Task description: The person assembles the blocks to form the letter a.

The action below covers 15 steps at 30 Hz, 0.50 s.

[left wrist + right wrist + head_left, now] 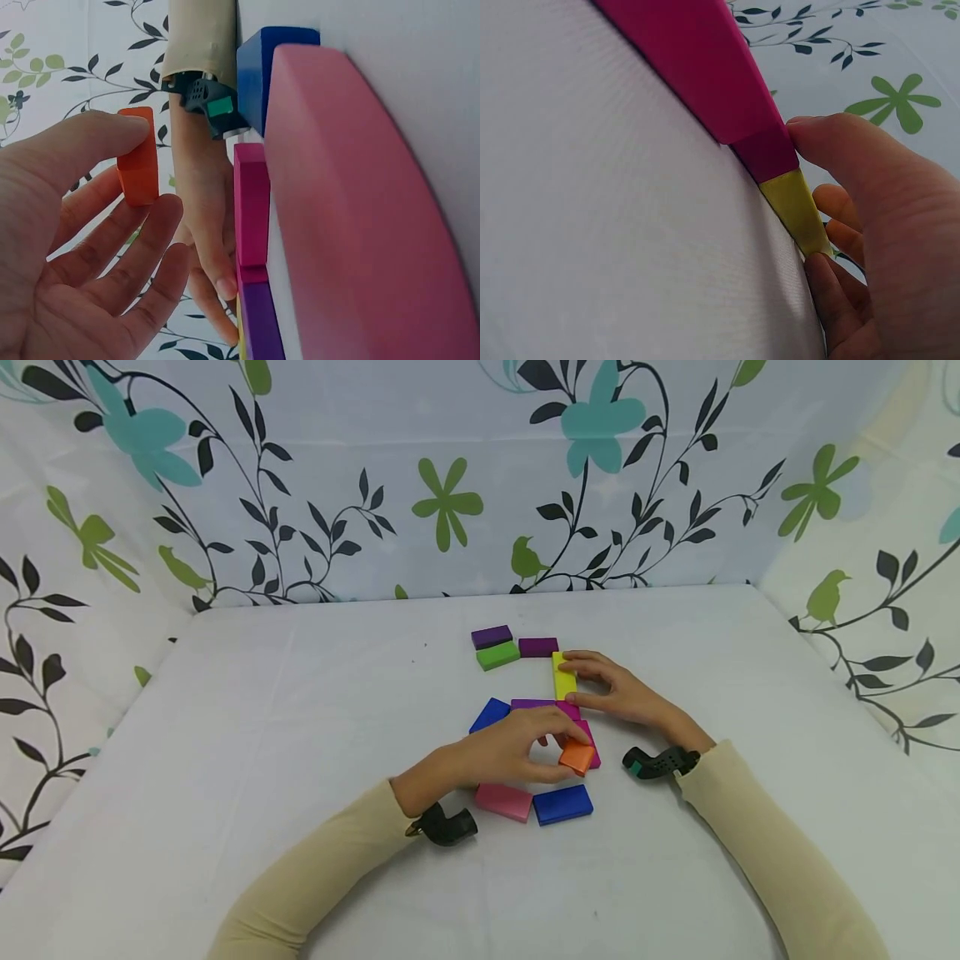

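My left hand (506, 747) pinches an orange block (577, 758) between thumb and fingertips, raised over the table. In the left wrist view the orange block (139, 169) stands on end in that pinch. My right hand (622, 692) holds a yellow block (563, 681), thumb by its near end and fingers at its far end. In the right wrist view the yellow block (791, 206) meets a magenta block (769, 157), whose edge the thumb touches. A second magenta block (593, 758), a purple block (528, 703) and a blue block (487, 715) lie around my left hand, which partly hides them.
Nearer me lie a pink block (504, 802) and another blue block (562, 805). Farther back are a dark purple block (492, 636), a green block (498, 655) and a plum block (537, 647). The white table (300, 710) meets a patterned cloth (480, 435) behind.
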Tool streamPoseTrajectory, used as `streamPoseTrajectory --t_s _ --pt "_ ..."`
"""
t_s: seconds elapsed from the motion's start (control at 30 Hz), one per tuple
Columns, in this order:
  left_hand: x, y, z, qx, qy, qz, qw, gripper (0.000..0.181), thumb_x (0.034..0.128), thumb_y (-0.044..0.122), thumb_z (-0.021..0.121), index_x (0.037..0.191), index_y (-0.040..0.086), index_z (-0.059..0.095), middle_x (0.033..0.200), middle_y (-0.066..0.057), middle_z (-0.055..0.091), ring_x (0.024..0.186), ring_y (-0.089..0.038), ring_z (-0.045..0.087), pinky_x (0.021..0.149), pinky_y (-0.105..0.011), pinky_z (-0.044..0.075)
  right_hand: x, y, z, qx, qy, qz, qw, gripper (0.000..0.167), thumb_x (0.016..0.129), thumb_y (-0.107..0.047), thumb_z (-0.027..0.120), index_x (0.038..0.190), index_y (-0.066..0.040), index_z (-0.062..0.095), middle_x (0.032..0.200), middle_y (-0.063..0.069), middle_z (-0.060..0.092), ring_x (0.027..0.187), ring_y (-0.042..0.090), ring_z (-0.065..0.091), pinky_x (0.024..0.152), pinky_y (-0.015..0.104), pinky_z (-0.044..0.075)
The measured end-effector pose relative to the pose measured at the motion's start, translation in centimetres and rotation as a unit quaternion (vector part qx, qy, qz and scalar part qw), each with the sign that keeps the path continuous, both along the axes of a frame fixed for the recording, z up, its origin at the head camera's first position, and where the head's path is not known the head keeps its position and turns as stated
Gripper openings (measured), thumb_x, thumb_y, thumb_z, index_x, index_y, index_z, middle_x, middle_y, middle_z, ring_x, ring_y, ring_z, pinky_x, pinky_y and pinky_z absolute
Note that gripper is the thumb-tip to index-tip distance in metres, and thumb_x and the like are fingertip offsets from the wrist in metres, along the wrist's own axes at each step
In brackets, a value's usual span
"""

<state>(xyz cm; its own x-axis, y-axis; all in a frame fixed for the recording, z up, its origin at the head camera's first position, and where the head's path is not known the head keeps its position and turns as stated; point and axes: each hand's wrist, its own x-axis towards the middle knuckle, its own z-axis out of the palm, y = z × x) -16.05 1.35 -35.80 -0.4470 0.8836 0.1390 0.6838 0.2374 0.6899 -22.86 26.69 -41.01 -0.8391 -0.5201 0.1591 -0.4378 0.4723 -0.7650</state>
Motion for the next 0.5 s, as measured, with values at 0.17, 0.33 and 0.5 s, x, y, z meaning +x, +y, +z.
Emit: streamPoseTrajectory --t_s 0.17,0.33,0.5 --pt "0.4 0.7 -0.2 -0.018 0.013 -0.008 0.9997 0.038 0.0908 0.017 0.069 0.126 0.007 0.06 0.116 -0.004 0.06 0.108 -0.013 0.056 0.087 -0.021 0.048 0.1 0.0 0.1 -0.001 -0.002 -0.001 1.0 0.051 0.091 -0.008 0.066 0.139 0.0 0.05 0.154 0.017 0.03 0.139 0.038 0.033 0.113 0.058 0.025" --pt "0.6 1.4 -0.4 -0.024 0.02 -0.015 0.9994 0.037 0.0918 0.015 0.068 0.126 0.006 0.06 0.117 -0.006 0.06 0.107 -0.015 0.057 0.088 -0.02 0.048 0.1 0.0 -0.1 0.003 -0.003 -0.007 1.0 0.051 0.091 -0.01 0.067 0.139 -0.002 0.051 0.155 0.016 0.03 0.141 0.037 0.03 0.113 0.059 0.022" --pt "0.6 2.0 -0.8 -0.03 0.033 -0.015 0.9989 0.038 0.0914 0.016 0.069 0.127 0.006 0.061 0.116 -0.004 0.062 0.105 -0.015 0.056 0.089 -0.019 0.047 0.0 0.1 0.0 0.01 0.0 -0.012 0.9999 0.051 0.092 -0.012 0.067 0.139 -0.002 0.051 0.154 0.015 0.032 0.14 0.037 0.031 0.113 0.059 0.023"
